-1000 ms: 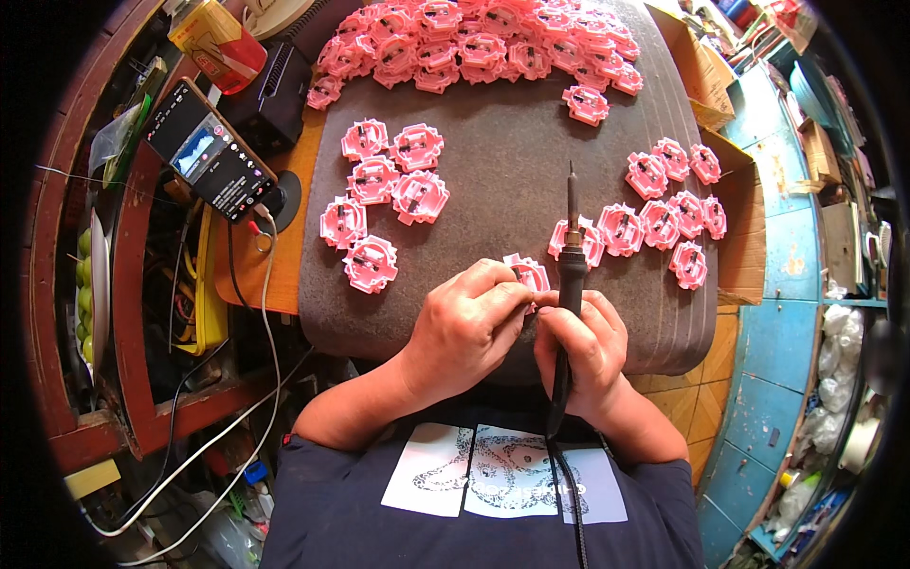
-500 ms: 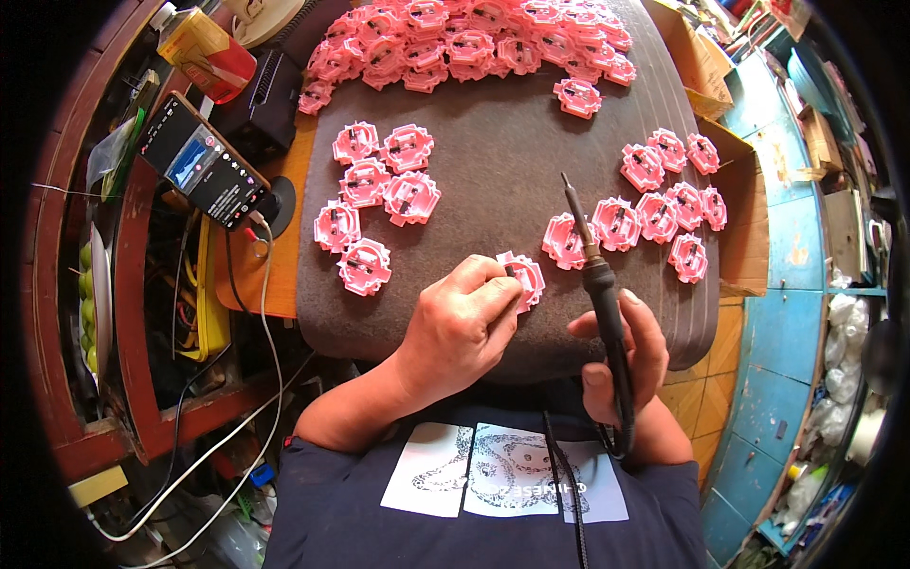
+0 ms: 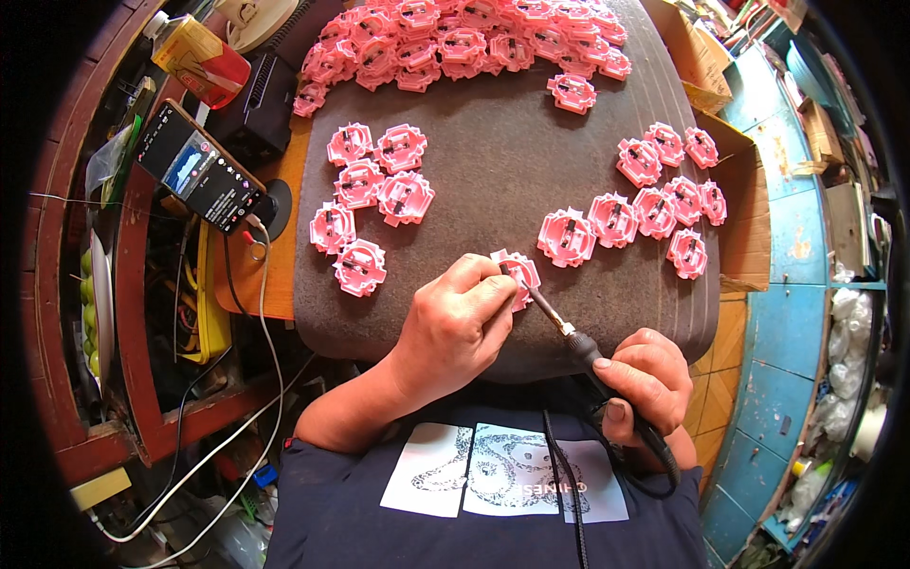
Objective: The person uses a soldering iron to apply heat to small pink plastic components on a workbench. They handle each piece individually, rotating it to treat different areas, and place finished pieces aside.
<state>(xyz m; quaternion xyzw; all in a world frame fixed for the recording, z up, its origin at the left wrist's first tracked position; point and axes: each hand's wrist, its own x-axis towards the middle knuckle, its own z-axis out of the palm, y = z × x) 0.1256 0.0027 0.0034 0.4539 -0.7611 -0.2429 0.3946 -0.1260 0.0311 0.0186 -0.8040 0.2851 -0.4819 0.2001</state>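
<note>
My left hand (image 3: 457, 318) is closed in a pinch at the left edge of a pink plastic part (image 3: 523, 269) near the front of the dark board. Its fingertips cover that edge, and the small dark thing at them is too hidden to name. In my right hand (image 3: 649, 387) is a soldering iron (image 3: 590, 353), gripped by its black handle. The iron slants up and left, its tip at the pink part beside my left fingertips; whether it touches cannot be made out. Another pink part (image 3: 567, 237) with a dark insert lies just beyond, to the right.
A heap of pink parts (image 3: 464, 45) covers the board's far end. Loose groups lie left (image 3: 360, 183) and right (image 3: 656, 212). On the left are a lit phone (image 3: 202, 171) on a stand, with a white cable (image 3: 269, 313), and a bottle (image 3: 199, 59). Cardboard boxes (image 3: 744, 204) stand right.
My right hand has tipped the soldering iron from nearly upright down to the left, bringing its tip to the pink part. The right fingers have closed round the handle; my left hand stays pinched there.
</note>
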